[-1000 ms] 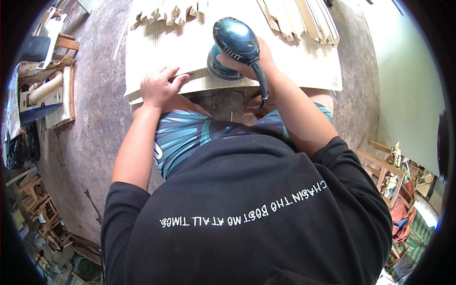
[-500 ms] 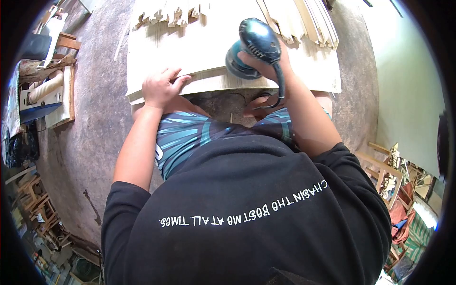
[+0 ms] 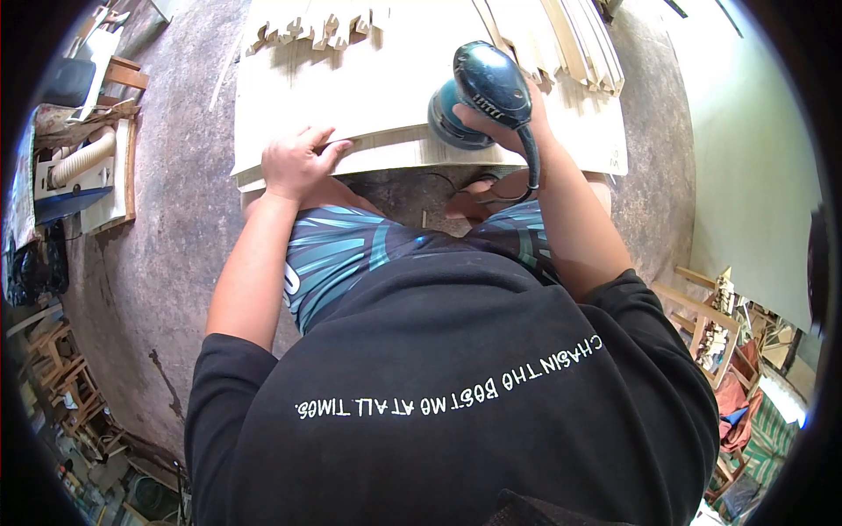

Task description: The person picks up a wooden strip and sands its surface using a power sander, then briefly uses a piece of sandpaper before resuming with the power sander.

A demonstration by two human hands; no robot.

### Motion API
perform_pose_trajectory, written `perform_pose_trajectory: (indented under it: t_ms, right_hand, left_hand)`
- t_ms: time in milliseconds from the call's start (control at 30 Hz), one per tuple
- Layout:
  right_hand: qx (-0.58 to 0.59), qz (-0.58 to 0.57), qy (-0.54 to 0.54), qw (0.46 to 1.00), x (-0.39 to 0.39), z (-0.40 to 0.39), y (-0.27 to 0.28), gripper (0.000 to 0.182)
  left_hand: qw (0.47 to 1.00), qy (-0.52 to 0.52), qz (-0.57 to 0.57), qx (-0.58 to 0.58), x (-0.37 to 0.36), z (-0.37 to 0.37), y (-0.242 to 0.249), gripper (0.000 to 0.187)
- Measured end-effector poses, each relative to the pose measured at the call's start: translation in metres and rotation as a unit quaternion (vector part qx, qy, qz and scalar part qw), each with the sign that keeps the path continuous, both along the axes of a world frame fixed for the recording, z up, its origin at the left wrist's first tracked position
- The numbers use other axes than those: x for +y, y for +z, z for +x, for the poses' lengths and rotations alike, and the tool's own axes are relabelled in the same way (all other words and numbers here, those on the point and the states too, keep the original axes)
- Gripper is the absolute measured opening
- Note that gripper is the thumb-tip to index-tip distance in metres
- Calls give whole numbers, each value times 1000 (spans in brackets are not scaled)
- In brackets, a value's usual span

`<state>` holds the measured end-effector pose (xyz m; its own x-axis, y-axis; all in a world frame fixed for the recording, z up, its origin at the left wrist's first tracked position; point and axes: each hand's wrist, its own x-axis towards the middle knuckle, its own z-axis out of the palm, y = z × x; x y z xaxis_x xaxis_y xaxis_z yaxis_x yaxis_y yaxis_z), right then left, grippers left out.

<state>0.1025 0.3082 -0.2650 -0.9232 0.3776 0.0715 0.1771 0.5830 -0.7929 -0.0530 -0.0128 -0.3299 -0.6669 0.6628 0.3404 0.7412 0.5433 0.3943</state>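
My right hand point(image 3: 513, 123) is wrapped round a teal and black power sander point(image 3: 491, 83), its cord hanging down past my wrist. The sander's round base rests on or just over a pale wooden strip point(image 3: 395, 149) at the near edge of the light board point(image 3: 289, 96). At the strip's left end, my left hand point(image 3: 300, 164) presses down, thumb and fingers holding it against the board. Whether the fingers reach under the edge is hidden.
Cut wooden pieces point(image 3: 324, 31) lie at the board's far left, and long wooden strips point(image 3: 579, 44) at its far right. A machine with a ribbed hose point(image 3: 86, 159) stands on the left. Wooden frames point(image 3: 702, 316) and cloth are at the lower right.
The sander and my right hand have moved slightly right and nearer to me. My left hand has stayed in place.
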Motion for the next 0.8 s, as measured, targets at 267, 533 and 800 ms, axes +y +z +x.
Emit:
perform_pose_trajectory:
  t_ms: [267, 533, 800]
  right_hand:
    - [-32, 13, 43, 998, -4, -10, 6, 60]
    - [-50, 11, 22, 998, 3, -4, 15, 62]
    - [-68, -6, 74, 995, -24, -18, 18, 64]
  left_hand:
    - [1000, 11, -14, -6, -1, -1, -3, 39]
    - [1000, 7, -26, -5, -2, -2, -1, 38]
    - [1000, 10, -10, -3, -2, -1, -3, 39]
